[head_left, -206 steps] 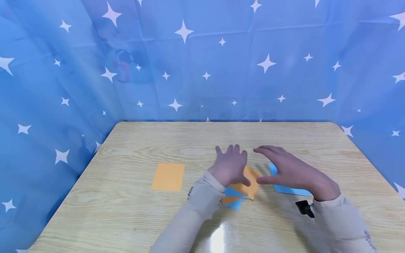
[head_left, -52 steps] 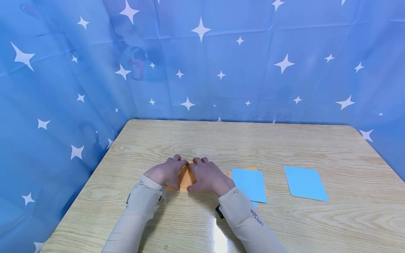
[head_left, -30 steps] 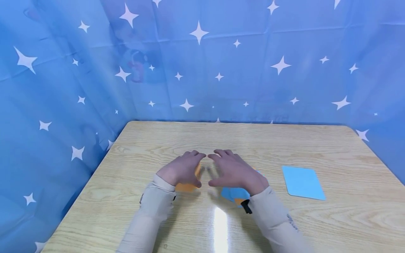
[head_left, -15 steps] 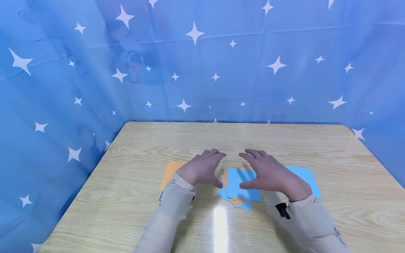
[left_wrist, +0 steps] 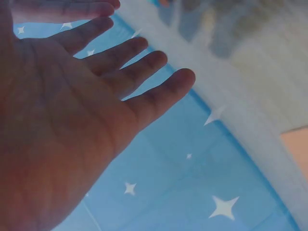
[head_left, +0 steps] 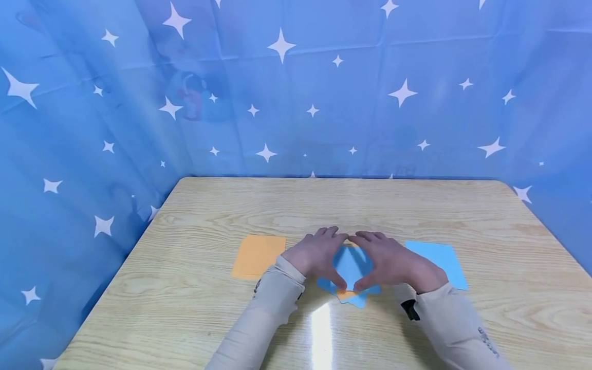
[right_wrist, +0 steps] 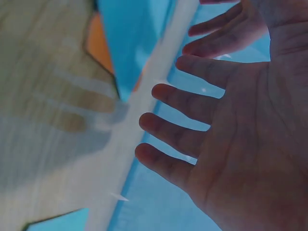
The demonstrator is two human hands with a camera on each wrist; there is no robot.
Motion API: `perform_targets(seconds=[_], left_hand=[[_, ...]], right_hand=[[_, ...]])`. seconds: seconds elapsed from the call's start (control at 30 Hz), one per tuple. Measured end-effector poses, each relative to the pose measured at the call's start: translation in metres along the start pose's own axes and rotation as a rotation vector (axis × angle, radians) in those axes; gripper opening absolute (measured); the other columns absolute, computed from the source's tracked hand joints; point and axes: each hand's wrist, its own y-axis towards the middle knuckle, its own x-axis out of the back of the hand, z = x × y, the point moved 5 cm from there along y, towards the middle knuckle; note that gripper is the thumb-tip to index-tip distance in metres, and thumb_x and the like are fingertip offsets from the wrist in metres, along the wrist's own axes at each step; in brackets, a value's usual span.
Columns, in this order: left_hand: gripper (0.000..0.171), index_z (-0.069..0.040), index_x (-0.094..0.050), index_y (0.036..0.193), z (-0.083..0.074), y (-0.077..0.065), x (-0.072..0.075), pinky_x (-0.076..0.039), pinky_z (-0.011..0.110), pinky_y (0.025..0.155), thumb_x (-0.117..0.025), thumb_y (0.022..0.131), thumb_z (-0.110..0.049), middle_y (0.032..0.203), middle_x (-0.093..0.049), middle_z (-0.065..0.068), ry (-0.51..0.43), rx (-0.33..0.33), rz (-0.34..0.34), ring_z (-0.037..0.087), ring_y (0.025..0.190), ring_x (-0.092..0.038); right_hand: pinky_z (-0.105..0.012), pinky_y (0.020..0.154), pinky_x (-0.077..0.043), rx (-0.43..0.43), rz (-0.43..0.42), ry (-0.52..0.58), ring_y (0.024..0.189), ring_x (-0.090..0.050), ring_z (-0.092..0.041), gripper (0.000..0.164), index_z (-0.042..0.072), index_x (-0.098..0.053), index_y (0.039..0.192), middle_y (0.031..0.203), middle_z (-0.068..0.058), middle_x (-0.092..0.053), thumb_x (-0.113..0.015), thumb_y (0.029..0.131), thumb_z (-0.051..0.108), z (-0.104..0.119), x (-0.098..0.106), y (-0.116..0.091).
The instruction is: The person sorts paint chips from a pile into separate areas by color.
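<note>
Over the stacked sheets (head_left: pixel 350 273): left hand (head_left: pixel 320 255), right hand (head_left: pixel 393 261), fingers loosely extended, both empty. Top blue sheet (head_left: pixel 351 262) probably wants light, level pinching at opposite edges.

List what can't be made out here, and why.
Head view: the sheet count of the pile, covered by its top blue sheet, the left hand and the right hand.
Head view: the near left corner of the blue sheet on the right, behind the right hand.
Left wrist view: most of an orange sheet, cut off by the right edge.
Head view: the sleeve lettering, too small and blurred.
</note>
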Motion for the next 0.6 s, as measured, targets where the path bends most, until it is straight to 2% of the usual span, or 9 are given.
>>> perform_targets(seconds=[0.27,0.43,0.6], left_hand=[[0.100,-0.019,-0.038,0.157,0.0016,0.0050,-0.0091,-0.044,0.049,0.110,-0.085,0.076,-0.054,0.158,-0.043,0.004,-0.003,-0.034,-0.002,0.024,0.144,-0.042],[0.092,-0.019,-0.042,0.153,-0.0001,0.0082,-0.0091,-0.049,0.042,0.102,-0.086,0.077,-0.048,0.147,-0.052,0.000,0.007,-0.048,-0.011,0.020,0.130,-0.051],[0.086,-0.016,-0.045,0.151,-0.0014,0.0106,-0.0089,-0.051,0.034,0.094,-0.086,0.080,-0.043,0.138,-0.056,0.000,0.006,-0.066,-0.010,0.018,0.119,-0.055]], right_hand=[[-0.066,0.100,-0.040,-0.003,0.003,-0.005,0.140,-0.039,-0.048,0.098,0.008,-0.045,0.153,0.156,-0.017,-0.042,-0.088,0.075,0.047,-0.0013,-0.0051,0.0017],[-0.061,0.095,-0.046,0.007,-0.015,-0.036,0.132,-0.046,-0.045,0.093,0.005,-0.047,0.150,0.151,-0.016,-0.046,-0.087,0.076,0.046,0.0017,-0.0048,0.0027],[-0.055,0.092,-0.050,-0.007,-0.019,-0.050,0.128,-0.049,-0.042,0.089,0.004,-0.048,0.148,0.149,-0.016,-0.048,-0.086,0.078,0.044,0.0019,-0.0060,0.0043]])
